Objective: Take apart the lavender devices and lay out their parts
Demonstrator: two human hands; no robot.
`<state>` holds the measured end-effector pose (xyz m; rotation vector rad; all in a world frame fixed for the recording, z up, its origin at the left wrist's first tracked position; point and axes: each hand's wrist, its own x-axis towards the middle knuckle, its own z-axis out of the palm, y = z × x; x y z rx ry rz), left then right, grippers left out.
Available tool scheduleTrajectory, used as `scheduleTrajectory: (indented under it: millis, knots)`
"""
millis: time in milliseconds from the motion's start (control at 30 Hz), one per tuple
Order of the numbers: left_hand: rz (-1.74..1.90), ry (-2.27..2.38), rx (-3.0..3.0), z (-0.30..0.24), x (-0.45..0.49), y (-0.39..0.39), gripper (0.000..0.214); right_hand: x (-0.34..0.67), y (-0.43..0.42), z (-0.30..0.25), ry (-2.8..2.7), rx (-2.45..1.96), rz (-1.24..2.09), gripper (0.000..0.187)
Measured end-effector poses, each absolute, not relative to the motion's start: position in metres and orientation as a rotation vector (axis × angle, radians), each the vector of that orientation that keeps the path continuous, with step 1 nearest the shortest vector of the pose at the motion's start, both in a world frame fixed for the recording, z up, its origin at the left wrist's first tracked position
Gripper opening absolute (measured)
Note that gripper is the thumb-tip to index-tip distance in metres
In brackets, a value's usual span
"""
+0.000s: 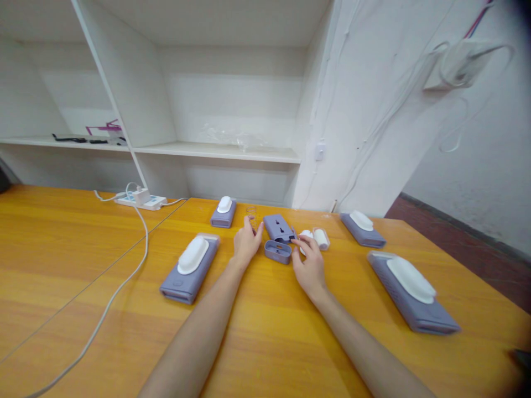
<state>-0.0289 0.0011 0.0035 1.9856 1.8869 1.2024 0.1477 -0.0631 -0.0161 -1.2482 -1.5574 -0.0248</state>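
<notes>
My left hand rests low over the table, thumb and index finger apart. Its index fingertip is by a small clear plastic piece, and the thumb reaches toward a purple-grey case with dark cut-outs. My right hand has its fingers spread apart, with the index fingertip at the near right corner of that case; whether it touches is too small to tell. Between my hands sits a purple-grey oval tray-like part. Behind my right fingers lie a white rounded piece and a white cylinder in clear plastic.
Purple-grey boxes with white oval tops stand at left, back left, back right and right. A white cable runs from a power strip along the left. Shelves stand behind the table.
</notes>
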Motion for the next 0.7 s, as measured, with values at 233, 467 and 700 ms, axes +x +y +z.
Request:
scheduleTrajectory:
  millis: [233, 467, 700]
  knots:
    - [1.112, 1.896, 2.025, 0.0032, -0.0291, 0.0013, 0.041, 0.1488, -0.0589, -0.0229, -1.626, -1.382, -0.143, 0.026]
    - [1.093, 1.903, 2.024, 0.0036, -0.0291, 0.0015, 0.041, 0.1487, -0.0591, -0.0234, -1.637, -1.418, -0.164, 0.026]
    - [1.102, 1.881, 2.053, 0.0019, -0.0289, 0.0019, 0.042, 0.1484, -0.0594, -0.0224, -1.632, -1.414, -0.155, 0.027]
